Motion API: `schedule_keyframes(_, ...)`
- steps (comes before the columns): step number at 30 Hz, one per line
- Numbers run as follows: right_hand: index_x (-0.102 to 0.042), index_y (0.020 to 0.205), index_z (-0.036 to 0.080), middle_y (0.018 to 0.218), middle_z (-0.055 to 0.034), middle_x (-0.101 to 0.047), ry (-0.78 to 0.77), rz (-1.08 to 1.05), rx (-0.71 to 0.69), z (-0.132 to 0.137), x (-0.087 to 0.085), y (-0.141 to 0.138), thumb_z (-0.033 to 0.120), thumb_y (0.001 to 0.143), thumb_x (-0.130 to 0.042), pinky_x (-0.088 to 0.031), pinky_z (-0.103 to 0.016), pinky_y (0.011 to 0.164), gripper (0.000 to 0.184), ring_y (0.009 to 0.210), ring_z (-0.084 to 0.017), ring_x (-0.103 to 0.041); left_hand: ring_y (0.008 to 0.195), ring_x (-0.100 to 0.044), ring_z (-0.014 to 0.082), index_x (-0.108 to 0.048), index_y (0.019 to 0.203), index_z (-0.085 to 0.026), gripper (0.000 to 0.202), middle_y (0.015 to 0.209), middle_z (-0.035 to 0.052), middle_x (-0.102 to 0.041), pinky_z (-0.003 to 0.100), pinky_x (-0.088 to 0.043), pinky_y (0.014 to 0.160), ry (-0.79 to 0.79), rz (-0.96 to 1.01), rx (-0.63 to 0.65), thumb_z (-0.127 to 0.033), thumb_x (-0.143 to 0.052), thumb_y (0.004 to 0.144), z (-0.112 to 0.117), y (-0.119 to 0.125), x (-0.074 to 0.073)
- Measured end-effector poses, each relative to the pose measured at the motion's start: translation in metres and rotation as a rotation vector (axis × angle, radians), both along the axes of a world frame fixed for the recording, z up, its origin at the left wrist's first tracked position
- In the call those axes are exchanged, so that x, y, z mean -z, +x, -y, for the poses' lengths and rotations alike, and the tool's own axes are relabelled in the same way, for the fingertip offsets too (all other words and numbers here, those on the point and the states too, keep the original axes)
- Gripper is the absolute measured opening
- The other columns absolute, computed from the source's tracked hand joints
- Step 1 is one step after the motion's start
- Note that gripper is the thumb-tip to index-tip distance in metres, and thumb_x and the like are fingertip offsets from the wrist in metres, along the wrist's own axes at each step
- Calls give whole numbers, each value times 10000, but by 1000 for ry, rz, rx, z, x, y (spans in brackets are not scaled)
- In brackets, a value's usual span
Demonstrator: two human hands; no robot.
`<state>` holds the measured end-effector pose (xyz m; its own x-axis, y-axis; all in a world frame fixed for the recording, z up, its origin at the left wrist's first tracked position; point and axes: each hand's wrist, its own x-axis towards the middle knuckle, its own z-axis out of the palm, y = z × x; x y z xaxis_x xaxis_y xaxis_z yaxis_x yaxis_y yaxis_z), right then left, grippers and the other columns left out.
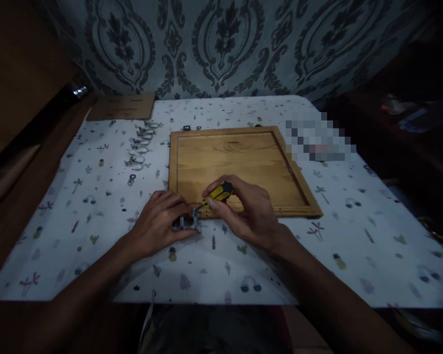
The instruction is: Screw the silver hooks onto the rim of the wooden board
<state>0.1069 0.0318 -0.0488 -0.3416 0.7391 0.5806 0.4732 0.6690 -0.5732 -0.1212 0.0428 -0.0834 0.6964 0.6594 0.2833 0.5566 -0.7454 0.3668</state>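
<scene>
My right hand [249,209] is closed around the yellow and black handle of a screwdriver [219,191]. The screwdriver's short shaft slants down to the left, its tip at a small shiny metal fitting [195,219]. Thumb and fingers of my left hand [160,221] grip this fitting at the near edge of a framed wooden panel [225,167]. The fitting's exact kind is hard to make out, partly covered by the fingers. The panel lies flat, its raised frame facing up, and small dark hardware sits along its far edge.
Several similar metal fittings [140,142] lie in a row left of the panel. A piece of cardboard [121,107] rests at the back left of the table with its patterned white cover [354,246]. A blurred-out object [317,140] is at the back right. Behind stands a patterned wall covering [225,49].
</scene>
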Motion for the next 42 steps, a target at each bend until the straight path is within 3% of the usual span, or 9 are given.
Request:
schedule_keyframes(6, -544, 908, 189, 756, -21, -659, 70, 20, -63, 0, 1, -4, 284, 962, -631, -484, -252, 564, 140, 638, -146, -639, 958, -635, 248, -676, 1100, -204, 398, 1030, 57, -703, 408, -446, 843, 16, -7, 4, -549, -651, 904, 0, 0, -1)
schedule_keyframes(13, -487, 824, 216, 674, 32, -557, 124, -47, 32, 3, 5, -15, 262, 931, -671, -416, -234, 498, 218, 553, -117, -551, 935, -621, 240, -692, 1073, -221, 338, 966, 46, -683, 398, -438, 838, 11, -19, -8, -516, -662, 912, 1, 1, 0)
schedule_keyframes(19, -523, 811, 214, 641, 38, -561, 165, -80, 104, 4, 7, -14, 300, 905, -709, -429, -242, 493, 225, 540, -119, -557, 958, -621, 245, -664, 1133, -220, 391, 1029, 47, -697, 404, -438, 841, 28, -9, -1, -540, -648, 910, 1, 1, 0)
schedule_keyframes(25, -526, 805, 217, 642, 33, -577, 150, -195, 171, 4, 5, -11, 258, 881, -724, -453, -254, 514, 217, 555, -128, -579, 940, -635, 250, -694, 1060, -196, 401, 1021, 58, -709, 408, -444, 830, 19, 4, 6, -562, -639, 907, 0, 1, -2)
schedule_keyframes(42, -503, 828, 199, 640, 48, -543, 142, -118, 124, 4, 6, -12, 269, 901, -707, -440, -200, 494, 228, 530, -91, -546, 945, -629, 248, -702, 1055, -188, 381, 1022, 65, -711, 402, -444, 843, 20, -36, 0, -534, -665, 900, 1, 1, -3)
